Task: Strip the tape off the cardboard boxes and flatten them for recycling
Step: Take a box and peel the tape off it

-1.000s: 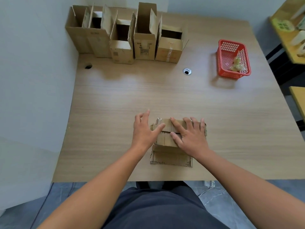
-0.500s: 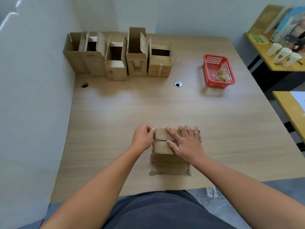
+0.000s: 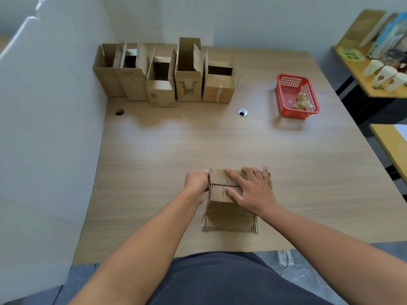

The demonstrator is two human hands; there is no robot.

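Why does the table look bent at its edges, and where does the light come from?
Head view: the wide lens splays the sides of the table; soft shadows lie on the near side of the boxes and the basket, so light likely comes from above and beyond; the cups at the right edge are blurry.

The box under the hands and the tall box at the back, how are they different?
The near box is low, with its top flaps closed; the tall box stands high with flaps open. The near box is gripped by the left hand and pressed by the right hand; the tall box is untouched, in the back row. Both are brown cardboard on the table.
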